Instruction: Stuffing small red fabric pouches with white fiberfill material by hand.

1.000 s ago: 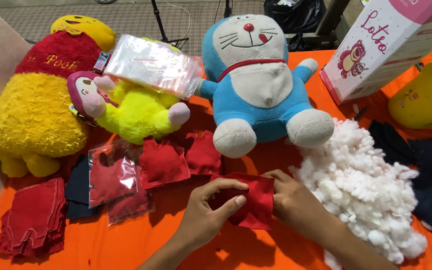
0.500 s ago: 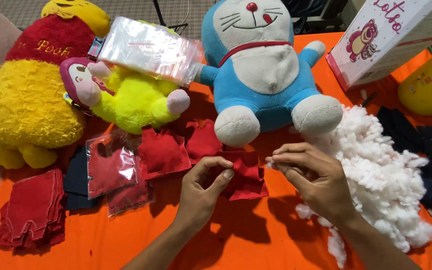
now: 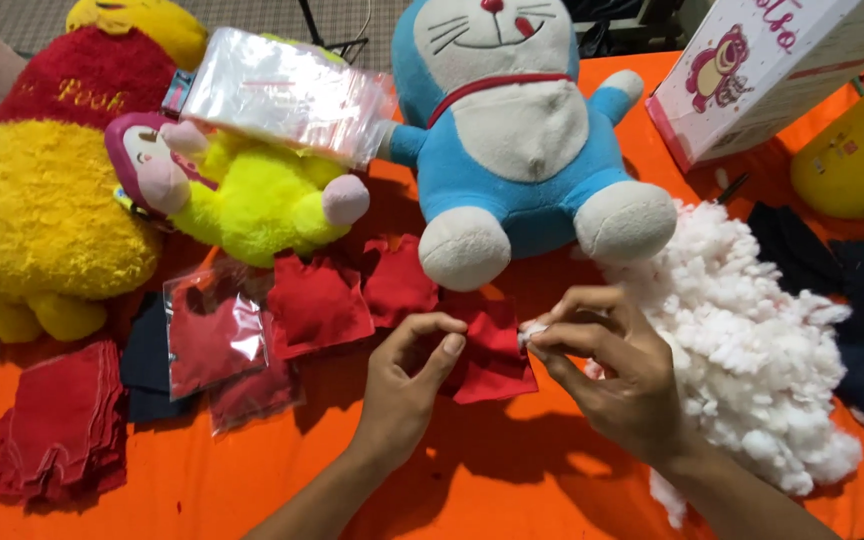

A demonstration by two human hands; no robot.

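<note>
Apparently mid-stuffing, the left hand (image 3: 407,385) pinches the edge of a small red fabric pouch (image 3: 490,352) lying on the orange-covered worktop (image 3: 282,480), while the right hand (image 3: 617,375) holds a tuft of white fibre filling (image 3: 531,331) at the pouch's edge. A big pile of white stuffing (image 3: 742,340) and a stack of flat red cloth pieces (image 3: 57,425) remain, so much seems left.

Small home craft workspace, soft-toy or pouch stuffing.

Orange-covered bench (image 3: 202,490) crowded with plush toys: yellow bear (image 3: 42,200), blue cat (image 3: 512,130). Heap of white stuffing fibre (image 3: 752,340), stacked red fabric pieces (image 3: 62,420), clear plastic bags (image 3: 282,90), toy carton (image 3: 752,70). Carpeted floor (image 3: 32,15) beyond the bench.
</note>
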